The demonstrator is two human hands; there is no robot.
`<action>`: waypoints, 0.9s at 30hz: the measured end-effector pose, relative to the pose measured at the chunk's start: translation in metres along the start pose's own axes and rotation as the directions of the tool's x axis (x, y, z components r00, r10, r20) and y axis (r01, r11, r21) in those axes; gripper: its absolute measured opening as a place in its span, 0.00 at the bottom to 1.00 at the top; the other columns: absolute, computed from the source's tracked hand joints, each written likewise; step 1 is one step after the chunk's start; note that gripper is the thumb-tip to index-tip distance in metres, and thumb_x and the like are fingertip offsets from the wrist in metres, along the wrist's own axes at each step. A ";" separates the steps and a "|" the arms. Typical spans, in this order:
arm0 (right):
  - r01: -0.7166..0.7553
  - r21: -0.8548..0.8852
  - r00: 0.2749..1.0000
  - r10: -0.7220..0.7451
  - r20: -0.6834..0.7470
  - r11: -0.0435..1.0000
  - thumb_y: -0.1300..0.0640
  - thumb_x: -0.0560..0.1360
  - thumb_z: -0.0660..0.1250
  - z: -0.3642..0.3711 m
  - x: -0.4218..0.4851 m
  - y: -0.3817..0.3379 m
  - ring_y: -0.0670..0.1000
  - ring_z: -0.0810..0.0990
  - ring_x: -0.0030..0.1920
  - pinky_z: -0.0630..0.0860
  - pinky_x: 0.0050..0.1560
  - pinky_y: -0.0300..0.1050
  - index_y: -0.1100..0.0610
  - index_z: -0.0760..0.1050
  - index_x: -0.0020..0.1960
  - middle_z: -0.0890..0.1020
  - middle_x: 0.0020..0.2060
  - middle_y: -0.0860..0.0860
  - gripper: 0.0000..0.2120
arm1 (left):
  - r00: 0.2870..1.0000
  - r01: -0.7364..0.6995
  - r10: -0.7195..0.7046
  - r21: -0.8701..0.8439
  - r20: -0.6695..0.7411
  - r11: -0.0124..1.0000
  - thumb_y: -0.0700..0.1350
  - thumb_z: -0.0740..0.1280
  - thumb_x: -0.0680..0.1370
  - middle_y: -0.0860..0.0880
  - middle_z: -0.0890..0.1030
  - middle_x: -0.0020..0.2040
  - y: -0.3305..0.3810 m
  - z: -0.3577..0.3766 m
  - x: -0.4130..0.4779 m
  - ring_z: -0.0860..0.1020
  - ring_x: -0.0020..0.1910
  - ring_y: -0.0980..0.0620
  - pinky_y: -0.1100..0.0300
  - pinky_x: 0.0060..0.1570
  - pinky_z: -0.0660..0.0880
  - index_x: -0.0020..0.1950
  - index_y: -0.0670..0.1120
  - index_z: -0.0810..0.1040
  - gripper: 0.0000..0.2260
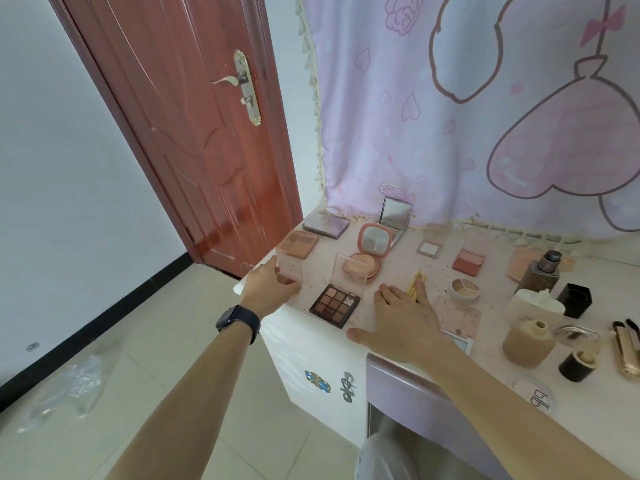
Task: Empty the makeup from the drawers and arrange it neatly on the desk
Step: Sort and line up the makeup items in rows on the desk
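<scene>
My left hand [272, 287] grips a clear-lidded case [290, 263] at the left corner of the white desk [311, 344]. My right hand [403, 318] lies flat on the desk with straight fingers, its fingertips beside the yellow brushes [415, 284]. Between the hands sits a brown nine-pan eyeshadow palette [334, 304] with its clear lid up. Behind it lie an open pink compact [367, 252], a peach palette [298, 243], a purple palette [325, 225] and a mirror compact [395, 216]. A pale pink palette [459, 315] is partly hidden under my right hand.
To the right stand a blush pan [468, 261], a round three-shade pot [465, 291], a foundation bottle [540, 271], a beige bottle [527, 345] and a black cap [575, 300]. A purple drawer front [415, 386] juts out below my right arm. A red door [194, 133] is at the left.
</scene>
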State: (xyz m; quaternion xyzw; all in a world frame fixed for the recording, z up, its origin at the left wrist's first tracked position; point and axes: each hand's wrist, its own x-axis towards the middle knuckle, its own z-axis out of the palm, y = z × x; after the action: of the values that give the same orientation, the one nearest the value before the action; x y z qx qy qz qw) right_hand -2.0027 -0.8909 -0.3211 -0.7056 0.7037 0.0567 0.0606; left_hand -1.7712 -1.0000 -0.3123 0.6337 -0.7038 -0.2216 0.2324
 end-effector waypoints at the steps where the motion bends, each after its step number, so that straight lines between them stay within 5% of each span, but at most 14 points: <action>1: 0.001 -0.002 1.000 -0.001 0.002 1.000 0.23 0.73 0.47 0.000 -0.001 0.000 0.51 0.50 0.81 0.30 0.76 0.64 0.58 0.51 0.82 0.54 0.81 0.53 0.50 | 1.000 0.007 -0.007 -0.017 -0.013 1.000 0.51 0.74 0.73 0.61 0.75 0.45 0.001 0.000 -0.001 0.77 0.50 0.54 0.63 0.44 0.72 0.58 0.51 0.75 0.16; 8: 0.004 0.000 1.000 -0.004 0.009 1.000 0.23 0.73 0.46 -0.001 -0.002 0.001 0.51 0.49 0.81 0.30 0.76 0.64 0.58 0.50 0.82 0.53 0.82 0.52 0.50 | 0.999 0.043 -0.044 0.026 0.010 0.999 0.56 0.77 0.70 0.51 0.78 0.60 -0.003 0.005 0.003 0.76 0.61 0.50 0.55 0.55 0.76 0.68 0.47 0.73 0.30; 12: 0.006 0.017 1.000 -0.006 -0.003 1.000 0.23 0.73 0.46 0.000 -0.002 0.002 0.50 0.49 0.81 0.31 0.76 0.64 0.57 0.50 0.82 0.53 0.82 0.52 0.50 | 0.985 0.075 -0.056 -0.118 0.162 0.990 0.47 0.78 0.70 0.55 0.77 0.60 -0.013 -0.005 0.009 0.77 0.56 0.55 0.60 0.51 0.76 0.74 0.49 0.68 0.35; 17: -0.038 0.045 0.999 0.038 0.004 0.998 0.21 0.71 0.43 -0.001 0.004 0.008 0.50 0.45 0.81 0.32 0.76 0.65 0.58 0.48 0.82 0.49 0.82 0.52 0.53 | 0.984 0.133 -0.092 -0.294 0.151 0.947 0.47 0.70 0.76 0.49 0.71 0.72 -0.005 -0.036 0.036 0.72 0.66 0.49 0.53 0.65 0.68 0.78 0.50 0.64 0.31; 22: -0.032 0.021 0.998 0.030 0.060 0.999 0.21 0.70 0.45 -0.005 0.011 0.012 0.51 0.44 0.81 0.31 0.75 0.66 0.58 0.44 0.82 0.46 0.82 0.52 0.54 | 0.979 0.055 -0.059 0.029 0.193 0.998 0.67 0.68 0.73 0.49 0.72 0.72 0.026 -0.035 0.095 0.71 0.69 0.46 0.54 0.62 0.69 0.75 0.47 0.68 0.37; 27: -0.024 0.030 0.996 0.021 0.084 0.999 0.21 0.70 0.47 -0.006 0.015 0.012 0.51 0.44 0.81 0.32 0.76 0.64 0.59 0.43 0.82 0.46 0.82 0.53 0.55 | 0.970 0.025 -0.109 0.357 0.217 0.934 0.70 0.69 0.70 0.47 0.78 0.57 0.037 -0.005 0.136 0.77 0.53 0.46 0.56 0.48 0.73 0.61 0.45 0.75 0.33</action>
State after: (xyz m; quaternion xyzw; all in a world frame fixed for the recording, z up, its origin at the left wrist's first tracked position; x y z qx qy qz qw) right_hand -2.0149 -0.9064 -0.3172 -0.6935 0.7093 0.0762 0.1003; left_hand -1.8092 -1.1318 -0.2800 0.6582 -0.7323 -0.1729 0.0236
